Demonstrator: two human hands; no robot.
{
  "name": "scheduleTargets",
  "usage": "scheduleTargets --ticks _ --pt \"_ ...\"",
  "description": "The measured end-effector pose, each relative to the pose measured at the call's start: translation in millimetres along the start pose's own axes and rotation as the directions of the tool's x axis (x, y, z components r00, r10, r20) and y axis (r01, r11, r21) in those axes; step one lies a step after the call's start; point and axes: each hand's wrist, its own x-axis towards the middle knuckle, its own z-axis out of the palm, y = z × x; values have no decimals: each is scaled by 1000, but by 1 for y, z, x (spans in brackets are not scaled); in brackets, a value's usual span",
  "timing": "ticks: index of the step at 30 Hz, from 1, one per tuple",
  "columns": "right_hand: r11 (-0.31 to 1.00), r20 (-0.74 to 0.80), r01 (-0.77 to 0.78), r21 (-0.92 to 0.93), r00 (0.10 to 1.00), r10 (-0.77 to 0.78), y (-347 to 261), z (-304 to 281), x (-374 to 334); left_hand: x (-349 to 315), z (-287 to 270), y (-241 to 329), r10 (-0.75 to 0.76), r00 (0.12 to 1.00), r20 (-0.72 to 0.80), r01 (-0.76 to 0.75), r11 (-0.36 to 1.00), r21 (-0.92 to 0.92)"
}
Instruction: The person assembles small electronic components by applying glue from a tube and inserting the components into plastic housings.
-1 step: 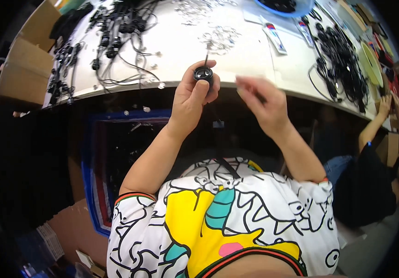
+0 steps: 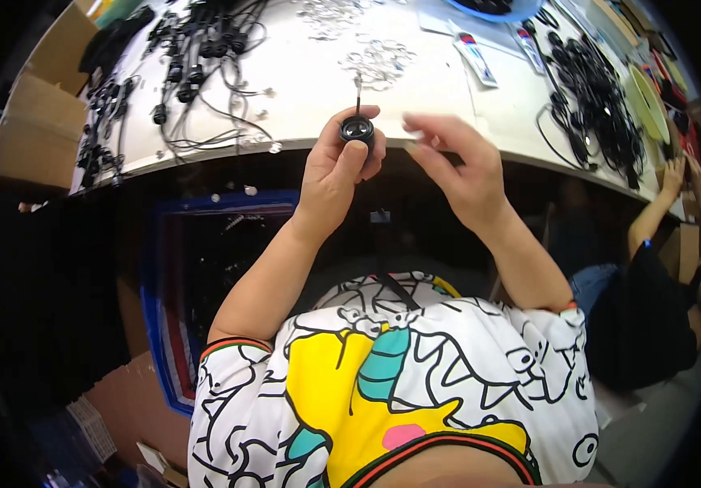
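Note:
My left hand (image 2: 330,175) grips a small round black housing (image 2: 357,130) above the table's near edge. Its open face is turned up and shows a shiny inside, and the thumb presses on its near rim. A thin black cable sticks out from its far side, over the table. To the right of the housing, my right hand (image 2: 460,167) hangs in the air with thumb and forefinger apart. Its fingertips are blurred; no held thing can be made out. Beyond the cable lies a loose pile of small clear pieces (image 2: 379,63).
Black cables with round heads (image 2: 196,69) lie at the left, near a cardboard box (image 2: 49,118). Glue-like tubes (image 2: 475,58), a blue bowl (image 2: 501,10) and more black cables (image 2: 594,106) occupy the right. A co-worker's arm (image 2: 655,211) reaches in at far right. A blue-rimmed container (image 2: 155,301) stands below the table.
My right hand has shifted slightly left and up, and its thumb and forefinger look farther apart. The left hand keeps its hold on the housing. The whole view has moved a little.

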Motion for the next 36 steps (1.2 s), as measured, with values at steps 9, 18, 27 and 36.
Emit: scheduleTargets --ticks 9,18,27,36 --pt "991 105 -20 129 994 6 22 -3 9 2 2 -33 -1 992 130 -31 969 246" --pt "909 13 156 387 985 -174 30 1 10 -1 11 -34 -22 990 142 -7 980 198" --pt "853 270 -302 425 942 199 45 8 -5 -27 4 -76 -110 992 68 97 981 165" --pt "843 545 -488 228 781 305 57 -1 -10 -32 -20 -27 -241 966 -98 257 816 517"
